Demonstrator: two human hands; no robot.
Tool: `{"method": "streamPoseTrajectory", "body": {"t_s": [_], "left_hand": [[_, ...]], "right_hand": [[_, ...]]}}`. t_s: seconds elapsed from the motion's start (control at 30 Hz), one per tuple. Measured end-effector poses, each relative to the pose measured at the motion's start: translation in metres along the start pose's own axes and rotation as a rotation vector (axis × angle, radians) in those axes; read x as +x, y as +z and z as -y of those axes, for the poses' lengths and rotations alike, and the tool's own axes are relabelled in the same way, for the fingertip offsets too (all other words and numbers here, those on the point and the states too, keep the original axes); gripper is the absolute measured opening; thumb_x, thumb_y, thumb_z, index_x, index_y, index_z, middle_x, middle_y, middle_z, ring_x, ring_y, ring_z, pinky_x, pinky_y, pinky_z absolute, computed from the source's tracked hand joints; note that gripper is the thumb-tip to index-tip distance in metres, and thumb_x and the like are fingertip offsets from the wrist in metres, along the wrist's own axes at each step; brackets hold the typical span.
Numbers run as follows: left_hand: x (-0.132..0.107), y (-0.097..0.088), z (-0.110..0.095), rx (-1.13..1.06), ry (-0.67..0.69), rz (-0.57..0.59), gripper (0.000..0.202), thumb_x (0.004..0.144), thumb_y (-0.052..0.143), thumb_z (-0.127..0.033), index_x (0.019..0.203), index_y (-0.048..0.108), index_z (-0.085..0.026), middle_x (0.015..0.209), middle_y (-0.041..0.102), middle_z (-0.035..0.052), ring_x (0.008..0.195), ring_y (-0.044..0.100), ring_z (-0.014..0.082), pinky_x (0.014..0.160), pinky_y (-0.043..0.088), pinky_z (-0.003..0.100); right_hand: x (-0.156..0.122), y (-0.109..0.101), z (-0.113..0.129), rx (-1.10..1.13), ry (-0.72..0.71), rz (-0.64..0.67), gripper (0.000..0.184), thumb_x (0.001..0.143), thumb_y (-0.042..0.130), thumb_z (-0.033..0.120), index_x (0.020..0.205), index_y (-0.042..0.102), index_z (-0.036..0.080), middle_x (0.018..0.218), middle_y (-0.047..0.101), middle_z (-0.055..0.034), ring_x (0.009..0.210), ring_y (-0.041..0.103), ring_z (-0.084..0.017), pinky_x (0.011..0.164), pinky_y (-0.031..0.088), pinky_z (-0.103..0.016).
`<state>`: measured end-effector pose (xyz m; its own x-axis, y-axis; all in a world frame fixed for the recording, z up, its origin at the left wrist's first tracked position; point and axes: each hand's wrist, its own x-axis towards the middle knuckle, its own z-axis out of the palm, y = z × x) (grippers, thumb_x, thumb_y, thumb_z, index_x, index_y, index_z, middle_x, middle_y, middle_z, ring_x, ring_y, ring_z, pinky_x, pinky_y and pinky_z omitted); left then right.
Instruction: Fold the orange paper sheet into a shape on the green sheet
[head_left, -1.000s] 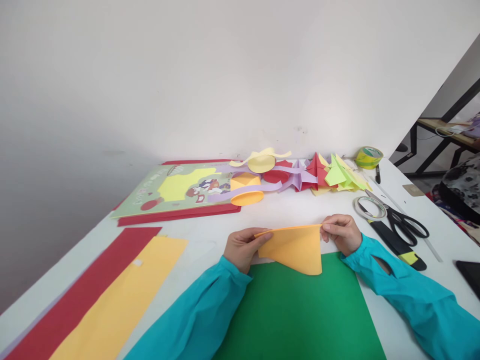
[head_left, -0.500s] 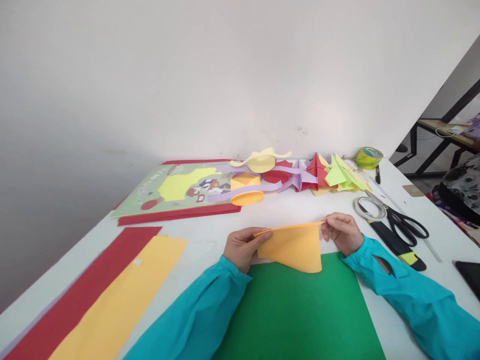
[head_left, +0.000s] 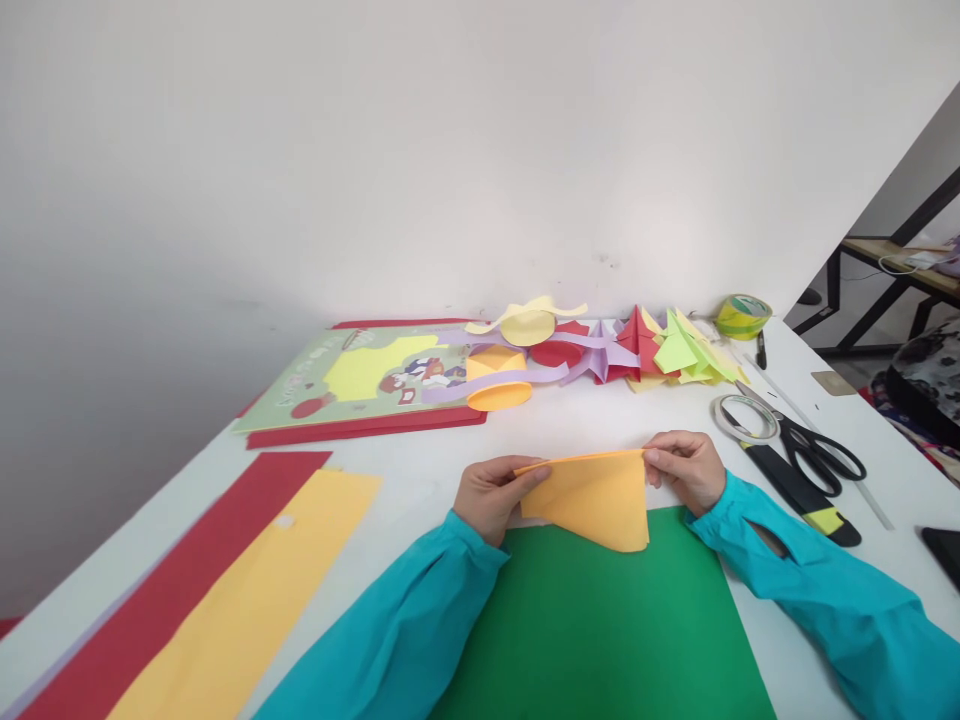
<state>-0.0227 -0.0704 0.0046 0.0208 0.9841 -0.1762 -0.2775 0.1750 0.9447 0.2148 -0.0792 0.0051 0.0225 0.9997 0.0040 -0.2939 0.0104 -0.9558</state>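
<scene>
A folded piece of orange paper (head_left: 596, 495) hangs between my two hands, its fold along the top and a curved edge below. My left hand (head_left: 491, 492) pinches its upper left corner, thumb in front and fingers behind. At the upper right corner, my right hand (head_left: 688, 468) holds the folded edge between thumb and fingertips. Just under the paper lies a green sheet (head_left: 607, 630) flat on the white table, partly covered by my left sleeve.
Red paper (head_left: 180, 560) and orange paper (head_left: 262, 590) lie at left. A picture folder (head_left: 360, 370), paper shapes (head_left: 499, 397) and folded paper stars (head_left: 637, 350) line the wall. At right are scissors (head_left: 814, 450), a cutter (head_left: 799, 495), a tape roll (head_left: 720, 415) and green tape (head_left: 742, 316).
My right fingertips have closed more firmly on the paper's upper right corner. The whole view has shifted slightly; my left hand keeps its grip.
</scene>
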Motion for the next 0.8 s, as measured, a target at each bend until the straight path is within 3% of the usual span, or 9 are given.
{"method": "streamPoseTrajectory", "body": {"t_s": [0.3, 0.47, 0.57, 0.8], "left_hand": [[-0.005, 0.001, -0.002, 0.079, -0.043, 0.020, 0.045, 0.043, 0.089, -0.048, 0.070, 0.076, -0.014, 0.071, 0.074, 0.0091, 0.065, 0.071, 0.0261, 0.053, 0.058, 0.031], [-0.007, 0.003, -0.004, 0.025, -0.056, 0.016, 0.040, 0.044, 0.089, -0.046, 0.066, 0.075, -0.015, 0.067, 0.074, 0.0070, 0.063, 0.070, 0.0247, 0.052, 0.058, 0.030], [-0.009, 0.005, -0.006, 0.009, -0.067, 0.020, 0.040, 0.044, 0.089, -0.045, 0.065, 0.075, -0.015, 0.065, 0.073, 0.0066, 0.062, 0.070, 0.0246, 0.053, 0.058, 0.031], [-0.011, 0.004, -0.007, 0.035, -0.121, 0.044, 0.046, 0.047, 0.086, -0.055, 0.066, 0.075, -0.015, 0.060, 0.071, 0.0048, 0.054, 0.068, 0.0202, 0.045, 0.055, 0.025]], "right_hand": [[0.001, -0.003, 0.001, 0.045, -0.023, -0.005, 0.025, 0.054, 0.087, 0.038, 0.059, 0.073, 0.019, 0.048, 0.064, -0.0014, 0.037, 0.052, -0.012, 0.037, 0.043, -0.024], [0.000, -0.005, 0.000, 0.028, -0.026, -0.024, 0.024, 0.056, 0.087, 0.039, 0.066, 0.075, 0.021, 0.046, 0.060, 0.0006, 0.037, 0.048, -0.010, 0.035, 0.037, -0.022], [0.000, -0.004, -0.002, -0.082, -0.068, 0.009, 0.024, 0.056, 0.087, 0.037, 0.070, 0.077, 0.021, 0.057, 0.062, 0.0004, 0.039, 0.046, -0.008, 0.036, 0.033, -0.022], [-0.002, -0.008, -0.007, -0.185, -0.051, 0.004, 0.021, 0.064, 0.082, 0.040, 0.064, 0.075, 0.019, 0.058, 0.063, -0.0016, 0.048, 0.050, -0.011, 0.043, 0.039, -0.024]]}}
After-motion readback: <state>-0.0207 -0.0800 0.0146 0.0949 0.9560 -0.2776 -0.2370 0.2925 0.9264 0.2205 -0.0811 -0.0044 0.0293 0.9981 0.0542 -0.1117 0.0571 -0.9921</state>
